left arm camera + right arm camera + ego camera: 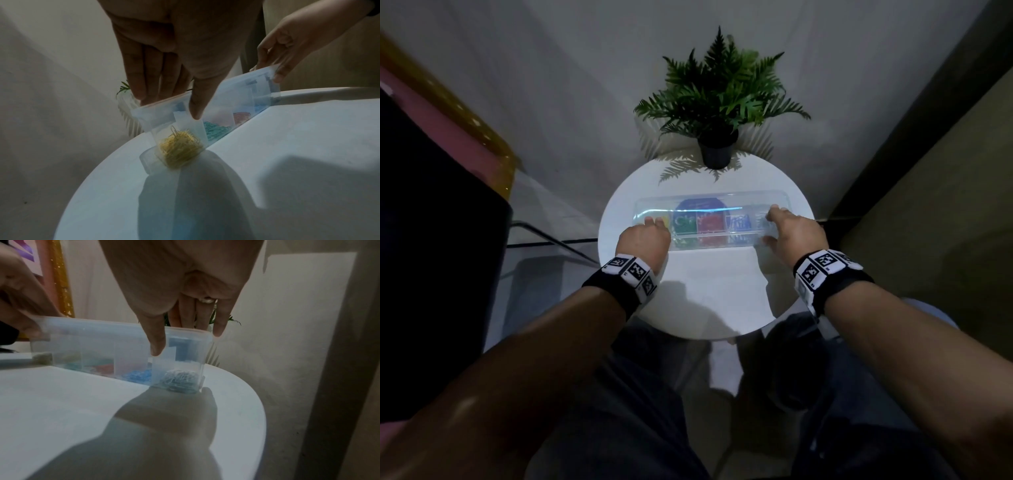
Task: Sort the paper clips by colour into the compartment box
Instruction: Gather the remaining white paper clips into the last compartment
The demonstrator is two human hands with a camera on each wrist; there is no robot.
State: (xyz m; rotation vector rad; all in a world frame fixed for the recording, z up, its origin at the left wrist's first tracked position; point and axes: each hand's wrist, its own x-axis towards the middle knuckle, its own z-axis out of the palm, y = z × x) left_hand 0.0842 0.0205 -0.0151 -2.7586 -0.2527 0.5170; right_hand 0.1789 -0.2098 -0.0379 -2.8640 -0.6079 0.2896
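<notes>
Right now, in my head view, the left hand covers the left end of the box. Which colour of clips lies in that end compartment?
Observer: Yellow paper clips, heaped low in the compartment; the left wrist view shows them.
Operator: And the right end? I see only glare there.
Observer: Silvery clips lie in the end compartment, beside the blue clips.
Operator: How does the right hand take the box?
Observer: The right hand pinches the box: thumb on the near wall, fingers over the top edge behind.
</notes>
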